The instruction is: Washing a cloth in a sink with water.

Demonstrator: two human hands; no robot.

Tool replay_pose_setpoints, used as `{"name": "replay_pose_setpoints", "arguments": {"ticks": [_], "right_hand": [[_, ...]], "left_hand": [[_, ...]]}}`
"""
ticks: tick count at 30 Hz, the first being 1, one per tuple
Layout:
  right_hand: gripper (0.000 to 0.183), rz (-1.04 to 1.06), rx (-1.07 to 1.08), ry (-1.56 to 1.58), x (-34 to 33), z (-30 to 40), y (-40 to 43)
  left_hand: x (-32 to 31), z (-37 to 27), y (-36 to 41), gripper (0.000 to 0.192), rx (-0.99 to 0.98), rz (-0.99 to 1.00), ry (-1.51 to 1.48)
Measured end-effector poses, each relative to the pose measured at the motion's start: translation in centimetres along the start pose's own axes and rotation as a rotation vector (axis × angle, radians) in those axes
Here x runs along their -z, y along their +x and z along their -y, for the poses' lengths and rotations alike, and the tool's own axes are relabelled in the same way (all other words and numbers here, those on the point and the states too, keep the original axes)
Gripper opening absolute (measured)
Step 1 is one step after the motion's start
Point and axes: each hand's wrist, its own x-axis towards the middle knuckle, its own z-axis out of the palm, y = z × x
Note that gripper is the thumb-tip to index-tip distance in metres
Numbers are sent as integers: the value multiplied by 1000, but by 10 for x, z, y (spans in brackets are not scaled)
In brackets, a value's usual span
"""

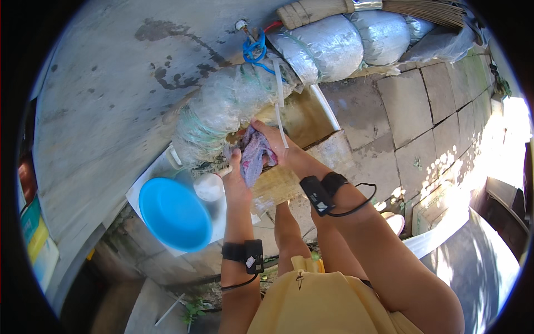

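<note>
A wet-looking purple cloth (pixel 253 155) with pink patches is bunched between my two hands. My left hand (pixel 238 179) grips it from the left, thumb up. My right hand (pixel 273 140) holds its upper right side, with some fingers hidden behind the folds. Both hands are above the near left part of a stained trough sink (pixel 311 115), close to its worn front rim (pixel 275 188). A thick pipe wrapped in clear plastic (pixel 221 104) curves along the sink's far and left sides, just beyond my hands.
A blue plastic basin (pixel 175 215) stands at the left beside a round white object (pixel 208 187). Blue cord (pixel 254 50) is tied around a wall tap (pixel 250 35). A wood-handled brush (pixel 317 12) lies over the silver-wrapped pipe (pixel 333 48). Paving slabs (pixel 404 100) extend right.
</note>
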Motion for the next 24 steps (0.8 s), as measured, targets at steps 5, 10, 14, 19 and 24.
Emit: {"name": "replay_pose_setpoints", "arguments": {"ticks": [5,10,14,19,24], "right_hand": [[51,-248,133,-172,-29,-7,-40],[34,-194,373,-279,-42,-24,-55],[31,-254,808,-582,-60,-32,-62],[38,-426,884,-1032,-92,-39,-88],[47,-398,991,-1218,-75,-52,-92]], "left_hand": [[41,13,2,61,122,-23,-262],[58,25,2,61,196,-75,-197],[27,10,-13,56,242,-8,-277],[33,1,-30,50,220,18,-465],[11,-13,-26,36,374,-1,-314]]}}
